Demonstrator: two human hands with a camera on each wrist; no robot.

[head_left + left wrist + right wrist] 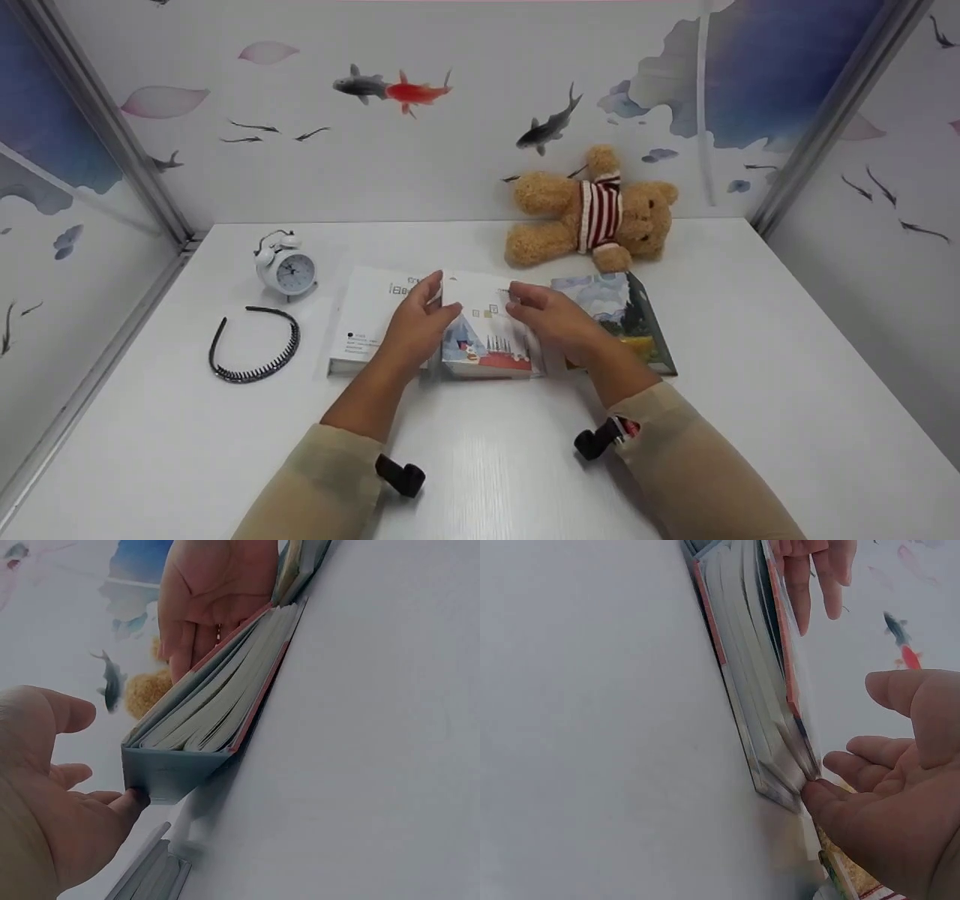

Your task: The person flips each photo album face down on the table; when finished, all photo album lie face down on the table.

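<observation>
A white book (484, 289) with an illustrated lower cover lies between my two hands. My left hand (420, 322) is at its left side, fingers loosely bent; in the left wrist view a fingertip touches the blue-grey spine (161, 769). On the other side is my right hand (559, 322), thumb apart from the fingers. The right wrist view shows its fingertip at a corner of the book's cover (793, 690). Neither hand curls round the book. A white book (367, 315) lies left of it, partly behind my left hand, and a book with a painted landscape cover (600, 296) lies right.
A white alarm clock (289, 270) stands at the back left, with a black headband (259, 371) in front of it. Behind the books, a teddy bear (600, 214) in a striped top lies on its side against the printed wall (450, 165). White tabletop (480, 465) extends in front.
</observation>
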